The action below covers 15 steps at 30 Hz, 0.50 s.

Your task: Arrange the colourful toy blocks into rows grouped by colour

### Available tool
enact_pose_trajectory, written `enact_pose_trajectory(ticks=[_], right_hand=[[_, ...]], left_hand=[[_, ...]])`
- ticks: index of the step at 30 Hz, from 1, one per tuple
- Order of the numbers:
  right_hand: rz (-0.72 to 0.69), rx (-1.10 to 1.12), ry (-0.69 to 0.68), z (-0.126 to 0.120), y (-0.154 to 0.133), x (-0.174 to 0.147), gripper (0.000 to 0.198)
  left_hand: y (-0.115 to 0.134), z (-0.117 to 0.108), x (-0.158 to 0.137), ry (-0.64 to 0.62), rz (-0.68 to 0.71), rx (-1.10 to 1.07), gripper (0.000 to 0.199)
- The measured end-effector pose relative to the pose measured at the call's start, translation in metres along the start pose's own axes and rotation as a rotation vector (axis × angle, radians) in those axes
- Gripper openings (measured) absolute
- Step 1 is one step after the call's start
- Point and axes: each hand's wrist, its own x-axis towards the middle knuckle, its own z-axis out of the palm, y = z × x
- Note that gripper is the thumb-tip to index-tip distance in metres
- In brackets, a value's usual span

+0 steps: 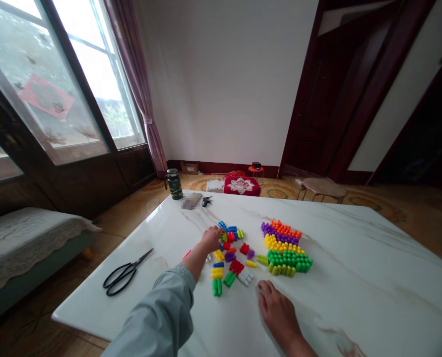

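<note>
Taking the loose blocks on the table as dial centre, we place our left hand at 10 o'clock, fingers bent down among them; we cannot tell whether they grip one. Our right hand lies at 5 o'clock, fingers loosely curled, grip unclear. We locate sorted block rows at 3 o'clock, scissors at 9.

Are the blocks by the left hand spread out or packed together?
Spread out. Near the left hand, loose blocks lie at different angles, with white table showing between many.
</note>
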Motion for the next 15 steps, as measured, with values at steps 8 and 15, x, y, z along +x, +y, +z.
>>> enact_pose_trajectory(ticks=[8, 15], right_hand=[[-0.003, 0.006, -0.002, -0.001, -0.001, 0.000, 0.015], [-0.002, 0.016, 0.021, -0.001, -0.003, 0.000, 0.013]], left_hand=[[-0.002, -0.006, 0.020, -0.153, 0.155, 0.073, 0.055], [0.001, -0.011, 0.027, -0.226, 0.160, 0.079, 0.049]])
